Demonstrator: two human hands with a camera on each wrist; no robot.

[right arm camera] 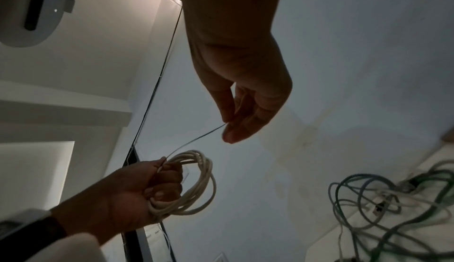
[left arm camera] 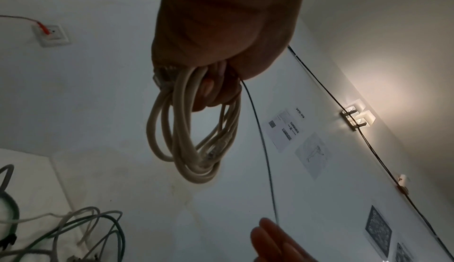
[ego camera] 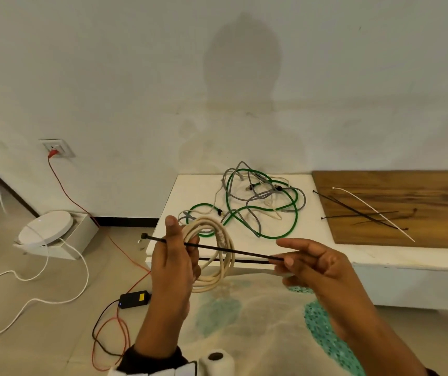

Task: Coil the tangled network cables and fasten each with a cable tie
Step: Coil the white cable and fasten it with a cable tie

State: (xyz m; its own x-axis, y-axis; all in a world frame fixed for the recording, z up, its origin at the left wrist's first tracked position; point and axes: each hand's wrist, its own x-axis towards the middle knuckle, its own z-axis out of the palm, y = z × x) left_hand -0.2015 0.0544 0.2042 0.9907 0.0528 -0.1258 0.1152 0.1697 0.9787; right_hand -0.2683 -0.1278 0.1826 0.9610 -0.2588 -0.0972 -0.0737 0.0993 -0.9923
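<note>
Cream cable (ego camera: 212, 256), already wound into a coil, hangs in the air in front of the white surface (ego camera: 198, 185), gripped at its near side by the left hand (ego camera: 172, 256), whose fingers (left arm camera: 216, 93) curl through the loops. A black cable tie (ego camera: 217, 248) crosses in front of the coil: its head end sticks out past the left thumb, which pins it against the bundle, and its tail is pinched by the right hand (ego camera: 306, 260) between thumb and forefinger, the other fingers relaxed.

The step in hand looks like fastening this coil. To do it well, I would keep the loops squeezed together, wrap the tail round every strand rather than only the outer ones, feed it into the head the right way round, and pull snug without crushing the cable.

Behind, a tangle of green and grey cables (ego camera: 260, 202) lies on the surface, not yet coiled. Spare ties (ego camera: 366, 213) lie on a wooden board (ego camera: 407, 185) to the right.
</note>
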